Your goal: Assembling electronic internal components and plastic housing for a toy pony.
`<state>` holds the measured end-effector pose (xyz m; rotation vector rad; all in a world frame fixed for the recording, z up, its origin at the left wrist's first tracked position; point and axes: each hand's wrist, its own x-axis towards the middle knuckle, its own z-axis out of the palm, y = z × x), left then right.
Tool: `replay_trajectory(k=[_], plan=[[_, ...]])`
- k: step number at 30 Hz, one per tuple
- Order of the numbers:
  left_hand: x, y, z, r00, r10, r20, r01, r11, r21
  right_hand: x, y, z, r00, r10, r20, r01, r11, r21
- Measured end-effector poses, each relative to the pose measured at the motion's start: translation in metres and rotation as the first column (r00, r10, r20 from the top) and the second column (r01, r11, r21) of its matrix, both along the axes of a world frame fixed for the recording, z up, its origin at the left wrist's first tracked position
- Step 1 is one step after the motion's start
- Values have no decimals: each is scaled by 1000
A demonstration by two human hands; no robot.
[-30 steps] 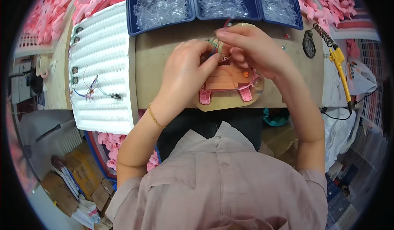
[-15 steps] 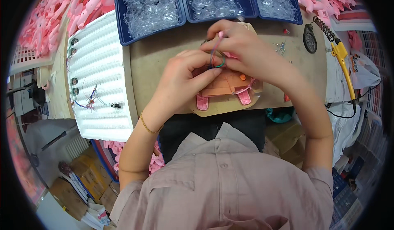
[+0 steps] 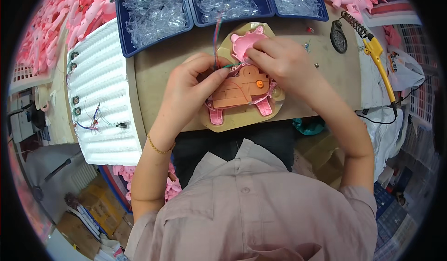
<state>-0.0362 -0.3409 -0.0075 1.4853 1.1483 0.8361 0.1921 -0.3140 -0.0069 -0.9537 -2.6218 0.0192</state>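
Observation:
A pink plastic toy shell with stubby legs lies on a tan octagonal board. Set in its body is an orange housing bearing an orange knob. The shell's hollow pink head part is at the far end. My left hand pinches thin coloured wires at the shell's left edge, their loose ends sticking up and away. My right hand is closed, fingertips against the right side of the head part; what they hold, if anything, is hidden.
Blue bins of clear plastic parts line the back. On the left, a white ribbed foam tray carries small round parts and wires. A yellow soldering iron and its coiled holder stand right. Pink toy parts are heaped far left.
My right hand has come off the wires and moved down to the head part, uncovering it. My left hand still pinches the wires, which now stand up loosely. The whole view has shifted slightly.

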Motion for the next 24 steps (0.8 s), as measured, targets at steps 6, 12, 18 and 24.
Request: replay_trajectory(k=[6,12,18,24], plan=[[2,-1,5,998,-60,13,62,984,-165,6,4,17,976,-143,-162,41,858,-511],[2,-5,13,997,-51,50,61,973,-223,-5,11,36,962,-266,63,252,774,-581],[0,-7,7,994,2,111,25,971,-238,-3,7,8,977,-177,-116,112,897,-428],[0,-7,4,999,-27,-18,27,999,24,-11,18,22,981,-195,16,173,826,-537]])
